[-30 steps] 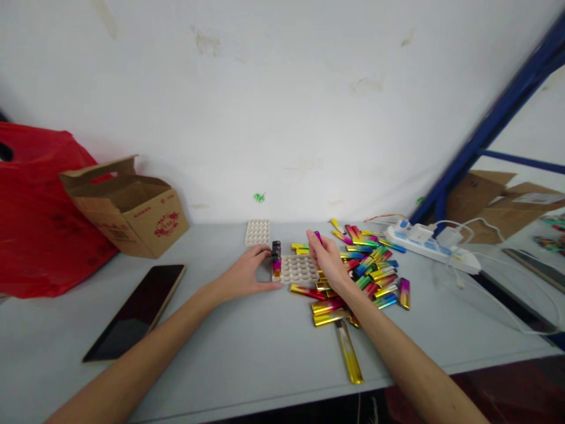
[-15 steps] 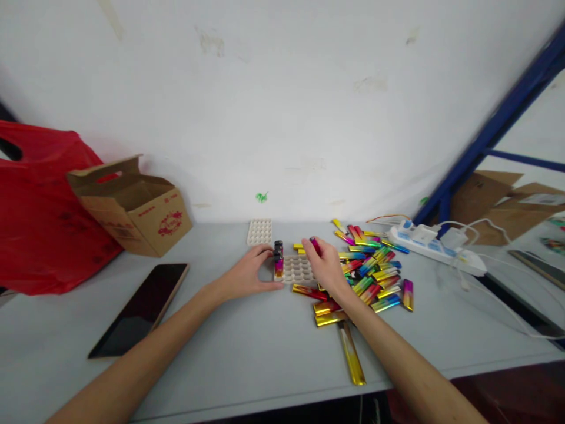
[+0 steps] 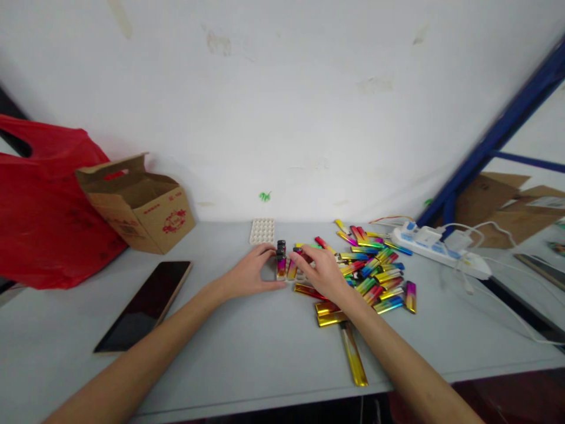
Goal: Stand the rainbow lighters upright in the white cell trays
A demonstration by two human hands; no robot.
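A pale tray (image 3: 301, 275) with round pockets sits on the table, largely covered by my right hand. Along its left side stands a row of shiny purple-and-gold lighters (image 3: 281, 268) with black tops. My left hand (image 3: 249, 274) curls round the tray's left end, thumb at the near edge and fingertips by the row's far end. Between the thumb and fingers of my right hand (image 3: 324, 272) is another upright lighter (image 3: 292, 270), just right of the row; whether its base is seated in a pocket is unclear. Loose metallic lighters (image 3: 371, 269) lie heaped right of the tray.
A second pocketed tray (image 3: 262, 231) lies near the wall. To the left are a dark tablet (image 3: 143, 306), an open cardboard box (image 3: 152, 212) and a red bag (image 3: 53, 206). A white power strip (image 3: 441, 253) with cables lies at the right. One long gold lighter (image 3: 354, 356) is near the front edge.
My right hand has moved left and down with its lighter, from over the tray's right part to beside the standing row. My left hand stays at the tray's left end.
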